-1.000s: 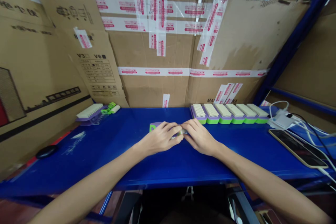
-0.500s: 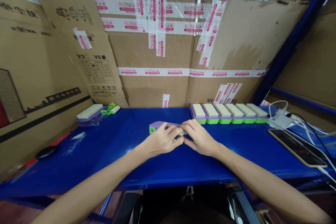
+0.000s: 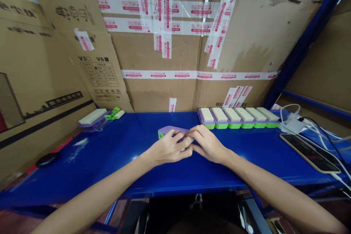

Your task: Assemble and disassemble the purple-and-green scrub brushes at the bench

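- Two hands at the grip: left hand [image 3: 173, 147], right hand [image 3: 208, 143].
- One purple-and-green body [image 3: 168, 130] between them (partly covered).
- Six brushes [image 3: 234, 115] beyond the grip, rightward.
- One pale bristle block [image 3: 92, 116] far left of it.
- One black rounded object [image 3: 47, 159], left and nearer.
- One pale-edged phone [image 3: 309, 153], far right.

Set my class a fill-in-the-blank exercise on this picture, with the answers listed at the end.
1. The row of bristled brushes at the back right of the table has ____ members.
2. Just beyond the left hand, a partly hidden object has a top coloured ____.
3. The phone lies nearer to the forearm of the ____ hand.
4. The brown taped sheets standing behind the table are made of ____.

Missing words: six; purple; right; cardboard.
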{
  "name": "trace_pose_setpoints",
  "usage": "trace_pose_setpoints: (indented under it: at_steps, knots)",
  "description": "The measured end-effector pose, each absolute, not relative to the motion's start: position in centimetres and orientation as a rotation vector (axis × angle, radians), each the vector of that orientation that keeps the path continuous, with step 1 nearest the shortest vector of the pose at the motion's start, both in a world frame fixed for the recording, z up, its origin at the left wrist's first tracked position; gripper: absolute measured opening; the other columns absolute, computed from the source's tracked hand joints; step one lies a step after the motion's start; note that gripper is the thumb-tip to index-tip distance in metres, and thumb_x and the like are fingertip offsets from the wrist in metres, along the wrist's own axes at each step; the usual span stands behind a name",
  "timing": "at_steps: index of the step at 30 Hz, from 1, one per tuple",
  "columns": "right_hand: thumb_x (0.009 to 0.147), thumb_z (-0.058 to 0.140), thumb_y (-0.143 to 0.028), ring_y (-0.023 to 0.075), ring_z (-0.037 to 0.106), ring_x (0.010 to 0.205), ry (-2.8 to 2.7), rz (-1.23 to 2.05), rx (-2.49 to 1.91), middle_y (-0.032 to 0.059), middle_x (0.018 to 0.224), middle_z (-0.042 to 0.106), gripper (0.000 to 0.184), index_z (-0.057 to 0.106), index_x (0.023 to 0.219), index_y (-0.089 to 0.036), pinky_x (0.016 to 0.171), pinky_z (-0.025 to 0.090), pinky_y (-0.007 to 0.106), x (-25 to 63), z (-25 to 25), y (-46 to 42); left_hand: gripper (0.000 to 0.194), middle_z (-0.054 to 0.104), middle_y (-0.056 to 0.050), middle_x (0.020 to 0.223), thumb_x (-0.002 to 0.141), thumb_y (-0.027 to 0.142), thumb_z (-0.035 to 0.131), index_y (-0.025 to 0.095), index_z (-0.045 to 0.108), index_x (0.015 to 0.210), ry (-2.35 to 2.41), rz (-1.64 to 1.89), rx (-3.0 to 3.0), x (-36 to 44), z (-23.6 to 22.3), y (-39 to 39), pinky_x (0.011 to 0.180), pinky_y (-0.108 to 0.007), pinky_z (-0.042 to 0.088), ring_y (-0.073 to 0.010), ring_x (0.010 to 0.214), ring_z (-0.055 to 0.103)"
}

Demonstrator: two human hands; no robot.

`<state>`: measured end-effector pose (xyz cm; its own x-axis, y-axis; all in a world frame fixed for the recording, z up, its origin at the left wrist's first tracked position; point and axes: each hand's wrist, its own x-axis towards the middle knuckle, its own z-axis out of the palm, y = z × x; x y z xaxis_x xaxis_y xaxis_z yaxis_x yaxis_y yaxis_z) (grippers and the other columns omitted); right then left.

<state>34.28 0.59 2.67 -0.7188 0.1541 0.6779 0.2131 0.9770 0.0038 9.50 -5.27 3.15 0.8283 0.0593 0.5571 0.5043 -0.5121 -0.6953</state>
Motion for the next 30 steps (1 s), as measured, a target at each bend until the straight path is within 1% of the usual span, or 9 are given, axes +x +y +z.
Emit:
trace_pose_setpoints:
  at_steps: [2,5,9,13,16,22,27,30]
  knots:
    - [0.121,0.053,-0.034,0.0307,0.067,0.104,-2.372,-0.136,-0.252,0.0151,0.123,0.07,0.02,0.059,0.135,-0.021,0.089,0.062,0.047,34.2,2.7,0.5,0.014,0.073,-0.011,0.129,0.101,0.019,0.077,0.022,0.066,0.108,-0.411,-0.601,-2.057,9.5,3.3,-5.3,0.087,-0.042,0.059,-0.0262,0.109,0.068]
    - [0.121,0.051,-0.034,0.0306,0.066,0.104,-2.346,-0.163,-0.24,0.0155,0.123,0.071,0.021,0.059,0.135,-0.021,0.089,0.062,0.046,34.2,2.9,0.3,0.011,0.074,-0.009,0.127,0.102,0.019,0.076,0.023,0.067,0.107,-0.392,-0.636,-2.035,9.5,3.5,-5.4,0.088,-0.041,0.061,-0.025,0.108,0.069]
    - [0.12,0.053,-0.034,0.0306,0.065,0.105,-2.351,-0.155,-0.242,0.015,0.122,0.071,0.022,0.061,0.136,-0.021,0.089,0.063,0.047,34.2,2.9,0.2,0.006,0.076,-0.008,0.126,0.104,0.02,0.073,0.023,0.069,0.105,-0.364,-0.674,-2.008,9.4,3.4,-5.3,0.086,-0.041,0.064,-0.0244,0.106,0.071]
    - [0.12,0.054,-0.034,0.0313,0.065,0.106,-2.359,-0.152,-0.251,0.0157,0.123,0.071,0.025,0.062,0.139,-0.021,0.091,0.063,0.048,34.3,2.9,0.2,0.007,0.077,-0.007,0.129,0.104,0.02,0.073,0.024,0.069,0.107,-0.372,-0.678,-2.05,9.1,2.9,-5.1,0.089,-0.044,0.066,-0.0252,0.11,0.073]
    - [0.12,0.054,-0.036,0.0317,0.066,0.108,-2.374,-0.173,-0.249,0.0151,0.123,0.072,0.027,0.061,0.142,-0.021,0.092,0.062,0.048,34.3,2.9,0.2,0.01,0.076,-0.008,0.133,0.103,0.019,0.075,0.024,0.069,0.108,-0.373,-0.702,-2.095,8.9,2.5,-4.9,0.092,-0.045,0.066,-0.0257,0.113,0.074]
    - [0.12,0.055,-0.042,0.0318,0.067,0.108,-2.368,-0.195,-0.23,0.016,0.123,0.074,0.031,0.061,0.141,-0.019,0.093,0.062,0.048,34.1,2.8,0.1,0.006,0.077,-0.007,0.132,0.104,0.021,0.073,0.025,0.069,0.105,-0.353,-0.697,-2.066,8.9,2.4,-4.8,0.09,-0.044,0.069,-0.0235,0.109,0.075]
    - [0.122,0.05,-0.036,0.0329,0.067,0.111,-2.359,-0.276,-0.212,0.017,0.122,0.076,0.031,0.062,0.144,-0.018,0.094,0.06,0.05,34.2,2.6,0.0,0.01,0.076,-0.005,0.125,0.102,0.02,0.078,0.024,0.069,0.099,-0.318,-0.768,-2.035,8.9,2.1,-4.7,0.09,-0.044,0.071,-0.0237,0.109,0.075]
    - [0.121,0.051,-0.034,0.0329,0.068,0.112,-2.342,-0.311,-0.192,0.0166,0.122,0.077,0.029,0.064,0.143,-0.019,0.093,0.061,0.051,34.2,2.4,0.0,0.013,0.076,-0.004,0.124,0.1,0.022,0.083,0.024,0.07,0.097,-0.299,-0.824,-2.053,8.7,1.8,-4.6,0.091,-0.045,0.072,-0.0244,0.111,0.076]
